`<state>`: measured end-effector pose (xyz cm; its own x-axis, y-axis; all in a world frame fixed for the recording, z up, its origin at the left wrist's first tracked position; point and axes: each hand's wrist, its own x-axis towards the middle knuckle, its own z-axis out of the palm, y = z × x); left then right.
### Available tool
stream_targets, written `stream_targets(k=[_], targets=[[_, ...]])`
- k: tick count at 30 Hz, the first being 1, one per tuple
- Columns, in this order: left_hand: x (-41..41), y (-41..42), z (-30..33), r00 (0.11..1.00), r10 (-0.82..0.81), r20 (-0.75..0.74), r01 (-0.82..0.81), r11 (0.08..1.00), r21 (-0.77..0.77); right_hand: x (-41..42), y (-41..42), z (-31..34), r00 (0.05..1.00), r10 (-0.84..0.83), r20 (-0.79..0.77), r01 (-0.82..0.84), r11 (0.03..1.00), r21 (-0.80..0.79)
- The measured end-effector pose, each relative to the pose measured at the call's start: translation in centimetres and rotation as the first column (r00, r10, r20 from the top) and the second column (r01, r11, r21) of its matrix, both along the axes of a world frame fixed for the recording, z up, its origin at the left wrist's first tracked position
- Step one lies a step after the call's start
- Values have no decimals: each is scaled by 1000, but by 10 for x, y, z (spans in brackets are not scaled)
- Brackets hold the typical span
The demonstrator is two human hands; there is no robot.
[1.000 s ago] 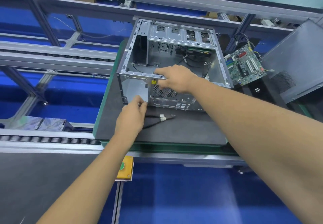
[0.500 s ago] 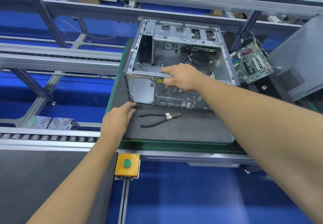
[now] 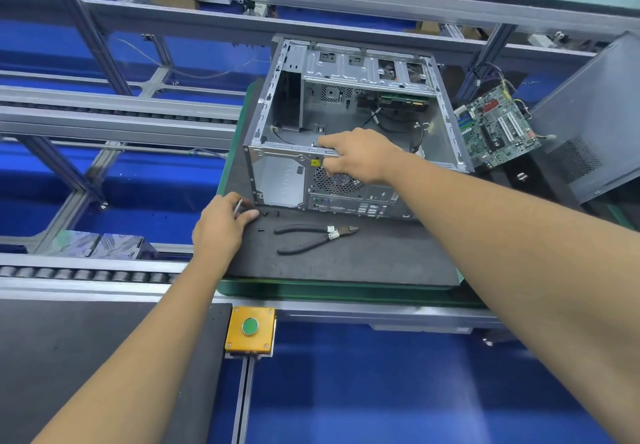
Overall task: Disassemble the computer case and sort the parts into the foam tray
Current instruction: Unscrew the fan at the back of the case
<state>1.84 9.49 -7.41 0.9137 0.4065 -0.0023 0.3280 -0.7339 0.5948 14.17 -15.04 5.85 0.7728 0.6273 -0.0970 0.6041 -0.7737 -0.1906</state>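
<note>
The right hand (image 3: 360,159) curls over the near top edge of the open computer case (image 3: 349,124), fingers wrapped round the metal rim just above the round fan grille (image 3: 337,182). The case stands on a dark mat (image 3: 346,260) on the table. The left hand (image 3: 221,227) rests on the mat just left of the case's near bottom corner, fingers bent and pinching a thin silvery thing too small to tell. Just right of its fingertips lie a few small black screws (image 3: 272,215), and beyond them a pair of cutters (image 3: 315,235). Well right of the right hand, a green circuit board (image 3: 497,128) leans beside a grey side panel (image 3: 595,121).
</note>
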Motion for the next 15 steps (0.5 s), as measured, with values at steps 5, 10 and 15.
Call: stream_targets(k=[5,10,15], targets=[[11,9,-1,982,174,71,-130,903,-408,-2,1,2,1000,-4,-2,4,1000,-10],[36,11,3,966,258,7,-170,658,-734,-2,0,1,1000,-7,3,7,1000,-1],[40,2,-7,979,191,66,-130,846,-517,-3,0,2,1000,-1,6,1,1000,-4]])
